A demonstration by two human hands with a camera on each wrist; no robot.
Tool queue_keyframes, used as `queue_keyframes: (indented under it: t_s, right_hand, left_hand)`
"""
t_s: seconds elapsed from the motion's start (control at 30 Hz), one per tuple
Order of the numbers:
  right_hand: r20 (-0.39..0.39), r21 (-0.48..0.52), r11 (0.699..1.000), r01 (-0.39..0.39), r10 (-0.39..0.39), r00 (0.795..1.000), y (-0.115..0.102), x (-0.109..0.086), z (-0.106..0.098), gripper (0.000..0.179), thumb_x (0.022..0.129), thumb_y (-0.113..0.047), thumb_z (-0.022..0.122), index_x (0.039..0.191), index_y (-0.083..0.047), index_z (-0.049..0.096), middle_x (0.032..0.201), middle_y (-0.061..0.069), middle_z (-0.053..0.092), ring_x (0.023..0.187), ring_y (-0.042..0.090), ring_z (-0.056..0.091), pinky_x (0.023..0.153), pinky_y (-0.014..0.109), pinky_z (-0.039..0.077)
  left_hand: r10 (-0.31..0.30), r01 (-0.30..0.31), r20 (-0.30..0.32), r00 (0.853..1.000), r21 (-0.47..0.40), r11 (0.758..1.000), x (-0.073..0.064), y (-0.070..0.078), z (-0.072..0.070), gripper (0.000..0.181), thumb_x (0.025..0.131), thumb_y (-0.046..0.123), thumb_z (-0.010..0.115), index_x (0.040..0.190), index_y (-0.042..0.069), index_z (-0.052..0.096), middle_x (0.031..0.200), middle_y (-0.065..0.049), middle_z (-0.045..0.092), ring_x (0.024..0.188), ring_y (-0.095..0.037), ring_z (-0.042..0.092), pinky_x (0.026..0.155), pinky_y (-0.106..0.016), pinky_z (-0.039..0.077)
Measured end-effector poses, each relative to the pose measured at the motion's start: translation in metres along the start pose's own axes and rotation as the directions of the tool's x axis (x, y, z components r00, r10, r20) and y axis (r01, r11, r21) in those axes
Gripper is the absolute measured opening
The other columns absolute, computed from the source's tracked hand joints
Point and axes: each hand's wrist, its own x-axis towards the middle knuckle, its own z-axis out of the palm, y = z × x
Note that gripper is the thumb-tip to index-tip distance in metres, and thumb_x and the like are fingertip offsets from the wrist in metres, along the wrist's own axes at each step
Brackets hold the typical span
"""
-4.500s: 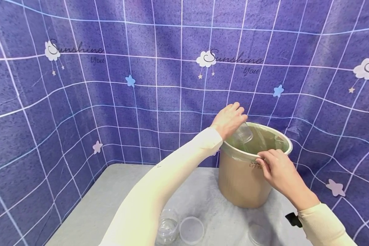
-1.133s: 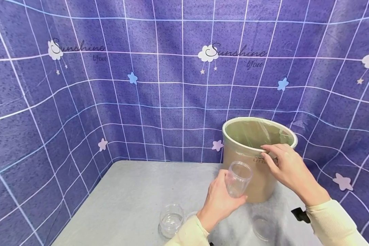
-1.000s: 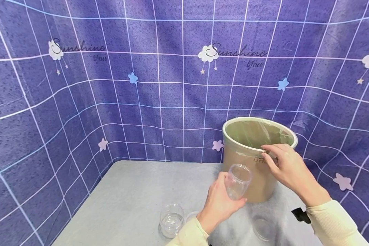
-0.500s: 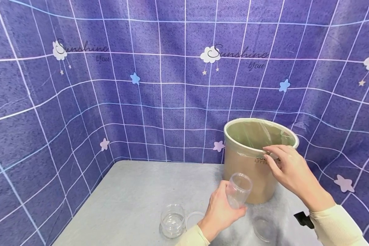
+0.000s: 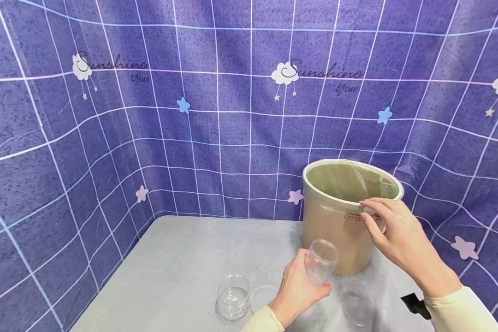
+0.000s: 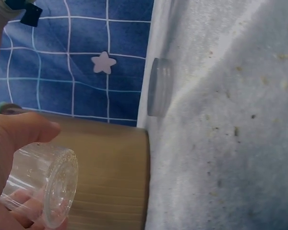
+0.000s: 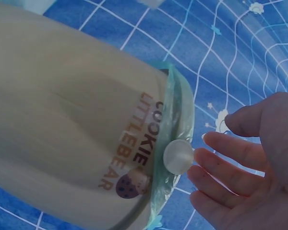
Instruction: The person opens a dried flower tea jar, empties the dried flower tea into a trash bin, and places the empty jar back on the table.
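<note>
My left hand (image 5: 296,288) holds a clear jar (image 5: 323,260) in front of the bin, its mouth up and tilted slightly. In the left wrist view, the thumb and fingers curl round the jar (image 6: 43,184), whose thick base shows. A tan trash bin (image 5: 332,235) with a thin greenish liner stands at the back right. At its front rim is my right hand (image 5: 402,242), fingers loosely bent. The right wrist view shows those fingertips beside a round white knob (image 7: 178,156) on the bin's rim, gripping nothing.
A second clear jar (image 5: 233,297) stands on the grey tabletop (image 5: 182,258). Beside it lies a round translucent lid (image 5: 263,297), partly behind the left hand. Another clear round lid (image 5: 357,308) lies below the bin. A purple grid-patterned curtain (image 5: 232,115) encloses the back and sides.
My left hand had the jar tipped over the bin's opening; it has come down in front of the bin, jar upright, and sunk lower. My right hand has slid slightly right along the rim.
</note>
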Motion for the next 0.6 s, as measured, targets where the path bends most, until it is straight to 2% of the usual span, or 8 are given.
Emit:
queue_keyframes:
  t_s: [0.23, 0.4, 0.6]
  right_hand:
    - [-0.014, 0.010, 1.000, 0.007, -0.007, 1.000, -0.004, -0.001, -0.005, 0.031, 0.081, -0.003, 0.077, 0.112, -0.003, 0.074, 0.111, 0.012, 0.071, 0.108, 0.035, 0.060, 0.091, 0.045, 0.042]
    - [-0.019, 0.007, 1.000, 0.010, -0.010, 1.000, -0.006, -0.002, -0.008, 0.032, 0.081, -0.002, 0.078, 0.113, -0.004, 0.075, 0.113, 0.012, 0.071, 0.106, 0.033, 0.059, 0.090, 0.042, 0.040]
    - [-0.040, 0.027, 0.999, 0.034, -0.033, 0.999, -0.007, -0.004, -0.012, 0.034, 0.081, -0.004, 0.075, 0.115, -0.004, 0.075, 0.111, 0.012, 0.072, 0.104, 0.031, 0.060, 0.097, 0.025, 0.035]
  left_hand:
    - [-0.017, 0.017, 0.001, 1.000, 0.012, 1.000, -0.002, -0.006, 0.007, 0.064, 0.060, 0.027, 0.096, 0.110, 0.026, 0.055, 0.102, 0.009, 0.066, 0.094, -0.006, 0.061, 0.083, -0.026, 0.052]
    - [-0.052, 0.051, 0.015, 0.999, 0.026, 0.998, -0.003, -0.007, 0.012, 0.065, 0.060, 0.029, 0.097, 0.109, 0.023, 0.055, 0.102, 0.012, 0.058, 0.093, -0.005, 0.057, 0.084, -0.025, 0.050]
    - [-0.070, 0.069, 0.021, 0.997, 0.047, 0.996, -0.006, -0.009, 0.016, 0.065, 0.059, 0.029, 0.097, 0.110, 0.020, 0.057, 0.103, 0.012, 0.053, 0.094, -0.005, 0.054, 0.086, -0.024, 0.050]
